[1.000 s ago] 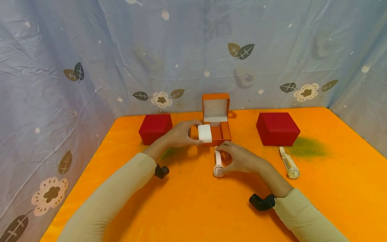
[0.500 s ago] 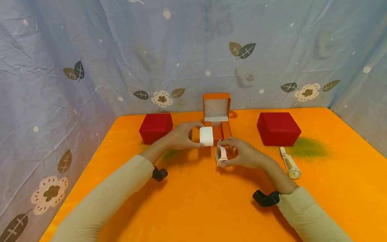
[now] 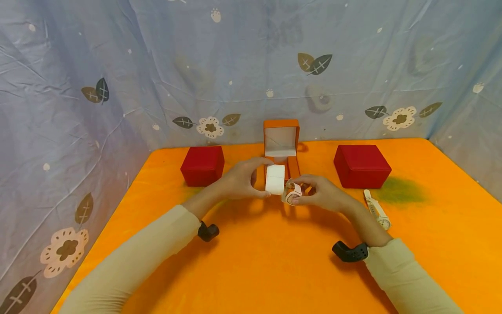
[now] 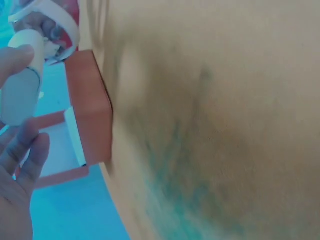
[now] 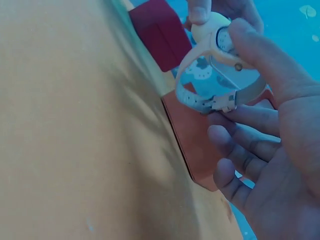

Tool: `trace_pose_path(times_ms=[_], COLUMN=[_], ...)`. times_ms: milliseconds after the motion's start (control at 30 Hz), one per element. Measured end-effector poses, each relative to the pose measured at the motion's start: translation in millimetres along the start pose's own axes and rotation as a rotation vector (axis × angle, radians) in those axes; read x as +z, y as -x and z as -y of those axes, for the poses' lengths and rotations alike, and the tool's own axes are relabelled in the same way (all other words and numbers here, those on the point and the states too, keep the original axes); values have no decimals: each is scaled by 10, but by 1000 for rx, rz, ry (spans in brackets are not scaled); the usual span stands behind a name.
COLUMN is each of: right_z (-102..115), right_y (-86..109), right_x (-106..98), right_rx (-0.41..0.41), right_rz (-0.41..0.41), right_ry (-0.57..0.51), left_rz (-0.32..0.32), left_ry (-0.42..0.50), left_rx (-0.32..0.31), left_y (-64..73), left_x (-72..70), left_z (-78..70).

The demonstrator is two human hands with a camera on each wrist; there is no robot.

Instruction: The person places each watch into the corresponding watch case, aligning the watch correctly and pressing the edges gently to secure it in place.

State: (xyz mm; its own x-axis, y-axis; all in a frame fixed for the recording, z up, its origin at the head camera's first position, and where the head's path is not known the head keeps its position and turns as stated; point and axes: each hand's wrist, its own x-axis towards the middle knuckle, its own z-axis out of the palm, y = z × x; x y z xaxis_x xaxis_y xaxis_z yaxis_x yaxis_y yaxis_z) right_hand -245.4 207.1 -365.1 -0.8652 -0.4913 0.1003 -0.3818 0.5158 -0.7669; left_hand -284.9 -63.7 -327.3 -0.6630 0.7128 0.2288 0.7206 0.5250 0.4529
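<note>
My left hand (image 3: 244,179) pinches a small white watch cushion (image 3: 275,179) between thumb and fingers, held above the table in front of the orange box. With thumb and fingers my right hand (image 3: 320,195) holds a white-strapped wristwatch (image 3: 293,193), its strap buckled into a loop, right beside the cushion's right end. The right wrist view shows the watch's dial turned up under the thumb and the buckle (image 5: 224,101) at the fingers. Behind both hands stands the orange watch box (image 3: 281,126), its lid raised and pale lining showing; the hands and cushion hide part of its front.
Closed red boxes stand on either side, one at left (image 3: 202,166) and one at right (image 3: 361,166). A second white-strapped watch (image 3: 377,210) lies flat at the right. The orange cloth-covered table (image 3: 251,270) meets a patterned curtain (image 3: 251,65) at the back.
My right hand has lifted the watch off the table and brought it up to the cushion, tilting it into a loop. My left hand has shifted slightly right with the cushion.
</note>
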Motion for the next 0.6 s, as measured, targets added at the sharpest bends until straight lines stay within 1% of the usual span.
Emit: trace_pose_path(times_ms=[100, 233, 400, 467, 600], right_z=[2, 10, 14, 13, 20], right_y=[-2, -5, -17, -24, -31], right_x=[-7, -6, 12, 23, 39], right_rx=[-2, 0, 41, 55, 59], right_rz=[2, -22, -13, -10, -41], right_ry=[-49, -109, -260, -321, -371], left_rz=[-28, -52, -77, -82, -87], left_ry=[-21, -40, -44, -33, -5], left_rx=[15, 39, 81, 85, 68], left_y=[-2, -8, -32, -44, -54], left_x=[7, 26, 53, 64, 75], left_z=[-36, -67, -110, -128, -155])
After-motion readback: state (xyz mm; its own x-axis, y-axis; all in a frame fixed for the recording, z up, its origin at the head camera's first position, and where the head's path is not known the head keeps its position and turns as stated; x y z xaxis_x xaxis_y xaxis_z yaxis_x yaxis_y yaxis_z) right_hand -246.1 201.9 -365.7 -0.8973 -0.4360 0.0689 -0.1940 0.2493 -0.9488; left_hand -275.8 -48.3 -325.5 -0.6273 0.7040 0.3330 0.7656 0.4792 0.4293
